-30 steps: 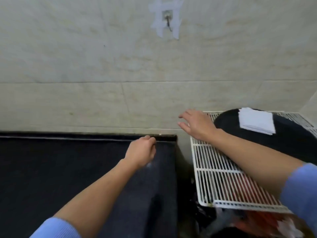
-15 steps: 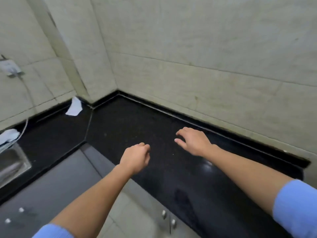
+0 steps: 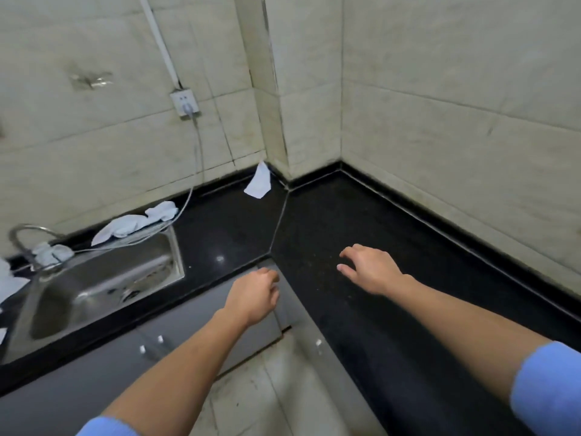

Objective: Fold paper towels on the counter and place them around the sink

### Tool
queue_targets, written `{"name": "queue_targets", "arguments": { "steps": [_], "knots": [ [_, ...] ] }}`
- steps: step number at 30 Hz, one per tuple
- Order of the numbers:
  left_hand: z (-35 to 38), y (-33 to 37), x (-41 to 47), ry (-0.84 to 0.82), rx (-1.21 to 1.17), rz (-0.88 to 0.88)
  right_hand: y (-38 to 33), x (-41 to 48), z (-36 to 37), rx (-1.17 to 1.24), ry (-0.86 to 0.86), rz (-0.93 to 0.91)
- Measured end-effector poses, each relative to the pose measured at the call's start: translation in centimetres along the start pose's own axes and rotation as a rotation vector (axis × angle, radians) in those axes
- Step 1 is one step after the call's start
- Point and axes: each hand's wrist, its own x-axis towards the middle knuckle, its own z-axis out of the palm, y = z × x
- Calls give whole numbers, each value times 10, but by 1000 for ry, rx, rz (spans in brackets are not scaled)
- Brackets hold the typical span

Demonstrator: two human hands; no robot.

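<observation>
Paper towel [image 3: 258, 181] leans at back counter [image 3: 330, 221] edge (corner).

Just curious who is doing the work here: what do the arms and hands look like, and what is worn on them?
Two bare hands, the left hand and the right hand, with no gloves, rings or watch showing. The forearms are bare too. Light blue sleeves, the left sleeve and the right sleeve, end well above the wrists.
</observation>
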Motion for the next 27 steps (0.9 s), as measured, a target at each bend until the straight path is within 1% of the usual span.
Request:
{"name": "queue_targets", "arguments": {
  "steps": [6,9,12,18,23,27],
  "knots": [
    [-5,-72,38,25,-19,-165,-28,114,11,-6,-63,-84],
    [-4,-107,46,-14,-14,-210,-50,158,23,-13,-112,-133],
    [-2,-148,63,-16,-34,-239,-72,202,35,-28,-131,-151],
    [8,-241,114,-21,-52,-255,-108,297,68,-73,-214,-126],
    [13,-322,171,-21,-74,-239,-137,387,85,-90,-252,-30],
    [14,-364,211,-62,-105,-199,-152,432,99,-79,-280,21]
  ]
}}
